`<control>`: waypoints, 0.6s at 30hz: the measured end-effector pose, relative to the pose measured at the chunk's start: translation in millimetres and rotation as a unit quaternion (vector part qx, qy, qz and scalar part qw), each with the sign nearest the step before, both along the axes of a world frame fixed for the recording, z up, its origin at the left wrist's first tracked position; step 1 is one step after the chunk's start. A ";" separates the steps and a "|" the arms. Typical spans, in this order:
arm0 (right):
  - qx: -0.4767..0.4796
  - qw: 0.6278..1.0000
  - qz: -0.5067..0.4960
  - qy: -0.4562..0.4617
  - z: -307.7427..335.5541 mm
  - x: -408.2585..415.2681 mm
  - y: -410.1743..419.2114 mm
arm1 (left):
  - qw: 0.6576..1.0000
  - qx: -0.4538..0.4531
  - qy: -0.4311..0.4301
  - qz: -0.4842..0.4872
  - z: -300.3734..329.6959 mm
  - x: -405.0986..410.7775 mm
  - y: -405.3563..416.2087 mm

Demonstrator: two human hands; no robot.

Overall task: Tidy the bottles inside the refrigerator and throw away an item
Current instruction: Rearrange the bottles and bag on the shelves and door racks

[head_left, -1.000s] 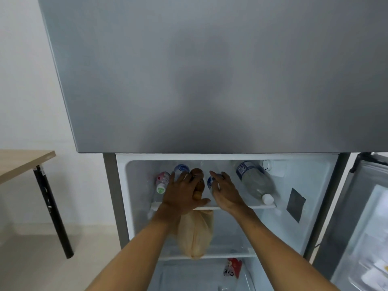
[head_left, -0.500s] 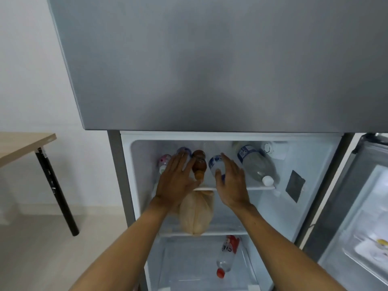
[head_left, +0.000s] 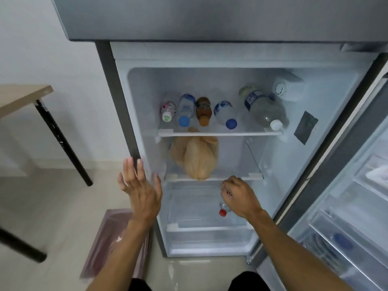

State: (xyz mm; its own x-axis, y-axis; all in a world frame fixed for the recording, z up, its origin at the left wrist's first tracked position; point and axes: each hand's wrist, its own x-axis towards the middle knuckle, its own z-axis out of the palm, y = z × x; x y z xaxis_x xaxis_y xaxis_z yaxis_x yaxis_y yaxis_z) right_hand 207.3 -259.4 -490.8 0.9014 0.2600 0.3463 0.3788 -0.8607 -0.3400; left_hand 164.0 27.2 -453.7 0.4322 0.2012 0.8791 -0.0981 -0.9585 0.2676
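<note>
On the refrigerator's top shelf [head_left: 218, 134] several bottles lie side by side, caps toward me: a small pink-labelled bottle [head_left: 168, 112], a clear blue-capped bottle [head_left: 185, 114], a brown bottle [head_left: 203, 112], another blue-capped bottle [head_left: 225, 115] and a large white-capped bottle [head_left: 264, 110]. A tan plastic bag [head_left: 197, 158] sits on the middle shelf. Down in the bottom compartment lies a red-capped bottle [head_left: 223, 211]; my right hand [head_left: 239, 196] curls over its body, hiding most of it. My left hand [head_left: 140, 190] hovers open by the refrigerator's left edge, holding nothing.
The refrigerator door [head_left: 346, 206] stands open at the right, with shelves and a blue-capped item low in it. A bin lined with a pink bag [head_left: 113, 238] stands on the floor at the lower left. A wooden table [head_left: 21, 97] with black legs is at the left.
Both hands left the top-shelf bottles and came down. The right hand went into the bottom compartment onto the red-capped bottle; the left drew back, open. My view tilted downward.
</note>
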 end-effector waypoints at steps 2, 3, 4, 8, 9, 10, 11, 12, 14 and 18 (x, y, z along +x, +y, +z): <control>-0.023 0.995 -0.025 0.096 -20.0 -4.1 -1.3 | 0.998 -0.038 0.022 -0.046 -11.6 5.1 3.4; -0.026 0.989 -0.044 0.141 -31.8 -5.1 -2.0 | 0.996 -0.049 0.033 -0.066 -20.6 8.4 3.8; -0.025 0.980 -0.064 0.188 -42.7 -4.8 -3.4 | 0.994 -0.057 0.039 -0.079 -30.7 12.4 4.1; 0.009 0.948 -0.130 0.290 -85.6 10.0 -7.7 | 0.989 -0.070 0.058 -0.117 -83.5 18.7 7.6; 0.020 0.944 -0.144 0.296 -92.8 14.7 -8.2 | 0.987 -0.069 0.071 -0.128 -94.1 15.2 7.9; 0.029 0.940 -0.156 0.301 -106.8 23.8 -5.8 | 0.984 -0.070 0.089 -0.136 -110.1 15.1 10.4; 0.042 0.938 -0.165 0.302 -112.3 27.7 -6.2 | 0.981 -0.074 0.105 -0.146 -115.2 11.6 10.1; 0.049 0.935 -0.170 0.306 -118.1 31.7 -5.7 | 0.979 -0.073 0.113 -0.150 -118.1 10.8 10.0; 0.032 0.928 -0.180 0.325 -140.5 44.2 1.8 | 0.979 -0.078 0.112 -0.149 -130.6 17.8 14.2; -0.053 0.924 -0.204 0.318 -172.5 49.2 11.2 | 0.984 -0.063 0.104 -0.131 -136.3 25.1 17.0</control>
State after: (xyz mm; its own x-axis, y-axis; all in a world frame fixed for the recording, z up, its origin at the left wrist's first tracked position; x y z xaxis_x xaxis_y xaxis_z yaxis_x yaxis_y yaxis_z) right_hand 256.5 -248.2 -663.2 0.9442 -0.1455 -0.2955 -0.2332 -0.9289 -0.2877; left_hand 189.1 44.2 -590.0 0.6518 0.1596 0.7414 -0.2684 -0.8658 0.4223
